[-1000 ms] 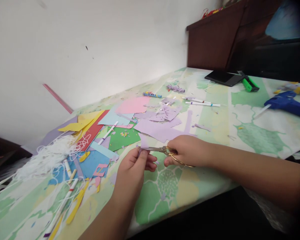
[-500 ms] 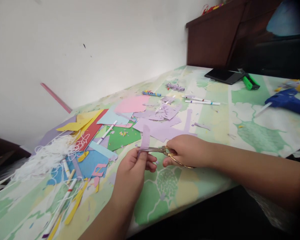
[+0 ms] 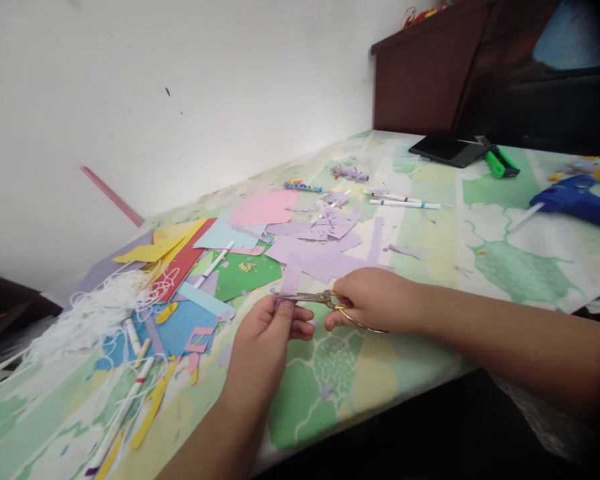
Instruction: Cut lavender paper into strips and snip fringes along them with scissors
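Observation:
Between the thumb and fingers of my left hand (image 3: 267, 333) is the lower end of a purple paper strip (image 3: 291, 273), which stands up above the fingertips. My right hand (image 3: 367, 300) grips gold-handled scissors (image 3: 325, 298), their blades pointing left across the strip just above my left thumb. The blades look closed or nearly so at the strip. Behind the strip lie larger purple paper pieces (image 3: 325, 257) on the table, some with fringed edges.
A tangle of white string (image 3: 95, 313) and coloured paper sheets (image 3: 180, 327) cover the left side. White markers (image 3: 405, 205) lie further back. A blue glue gun (image 3: 575, 200), a green-and-black tool (image 3: 501, 162) and a dark tablet-like slab (image 3: 447, 151) are at the right.
The upper part of the purple strip has tilted slightly away from me. Both hands and the scissors stay in nearly the same place.

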Action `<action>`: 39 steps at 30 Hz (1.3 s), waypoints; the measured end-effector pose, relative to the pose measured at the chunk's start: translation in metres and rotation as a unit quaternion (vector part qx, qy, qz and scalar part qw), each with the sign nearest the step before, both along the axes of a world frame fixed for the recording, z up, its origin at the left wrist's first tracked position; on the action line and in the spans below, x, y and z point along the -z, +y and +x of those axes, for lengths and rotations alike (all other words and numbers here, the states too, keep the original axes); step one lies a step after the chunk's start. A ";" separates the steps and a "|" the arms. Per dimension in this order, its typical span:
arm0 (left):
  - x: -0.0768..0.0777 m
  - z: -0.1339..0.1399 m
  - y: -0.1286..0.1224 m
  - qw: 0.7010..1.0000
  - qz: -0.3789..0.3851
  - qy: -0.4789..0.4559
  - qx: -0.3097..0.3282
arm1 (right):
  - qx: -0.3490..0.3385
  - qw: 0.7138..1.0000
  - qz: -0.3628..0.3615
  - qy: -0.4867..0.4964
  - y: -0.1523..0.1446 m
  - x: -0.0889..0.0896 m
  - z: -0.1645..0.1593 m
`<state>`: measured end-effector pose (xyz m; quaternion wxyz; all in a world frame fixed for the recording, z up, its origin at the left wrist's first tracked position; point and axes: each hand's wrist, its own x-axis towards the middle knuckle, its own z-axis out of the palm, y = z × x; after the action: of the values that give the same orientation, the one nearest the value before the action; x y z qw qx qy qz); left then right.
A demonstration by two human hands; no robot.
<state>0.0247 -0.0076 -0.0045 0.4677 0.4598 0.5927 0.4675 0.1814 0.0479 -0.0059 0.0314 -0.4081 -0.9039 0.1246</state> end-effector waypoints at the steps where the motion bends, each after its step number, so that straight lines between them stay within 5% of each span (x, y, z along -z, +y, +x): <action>1: 0.000 0.000 0.000 1.000 -0.002 -0.002 -0.001 | 0.002 1.000 -0.002 -0.002 0.000 0.000 0.000; 27: 0.001 -0.002 -0.001 0.999 0.028 0.041 0.009 | -0.012 0.999 -0.021 0.027 0.000 0.000 0.002; 39: -0.014 0.001 -0.001 0.999 -0.016 0.046 0.020 | -0.002 1.000 -0.012 0.016 0.001 -0.001 0.002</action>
<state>0.0257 -0.0086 0.0092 0.4563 0.4855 0.6116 0.4266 0.1834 0.0488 -0.0046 0.0410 -0.4043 -0.9025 0.1424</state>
